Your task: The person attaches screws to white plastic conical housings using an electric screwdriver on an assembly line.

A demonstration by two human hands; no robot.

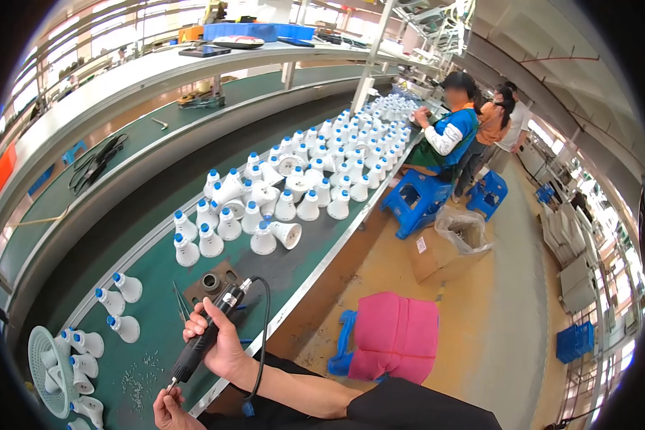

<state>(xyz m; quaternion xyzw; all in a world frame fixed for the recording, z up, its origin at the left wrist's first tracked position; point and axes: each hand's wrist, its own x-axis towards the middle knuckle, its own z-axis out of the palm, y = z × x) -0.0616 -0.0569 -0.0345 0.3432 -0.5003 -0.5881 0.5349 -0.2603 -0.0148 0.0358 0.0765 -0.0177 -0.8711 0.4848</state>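
Observation:
My right hand (222, 345) is wrapped around a black electric screwdriver (193, 354), which points down and to the left, its cable looping off the top end. At the bit's tip, the fingers of my left hand (172, 414) are pinched together; whatever they hold is too small to make out. Small screws (140, 380) lie scattered on the green bench to the left of the hands. Just beyond the screwdriver stands a metal fixture (211, 282) with a round socket, and tweezers (181, 301) lie beside it.
Many white cone-shaped housings (308, 206) with blue caps crowd the bench (321, 247). More housings lie by a tilted pale-green basket (32, 358) at left. A pink-covered stool (396, 337), a carton (448, 254) and blue stools (417, 201) stand right. A co-worker (448, 132) sits farther along.

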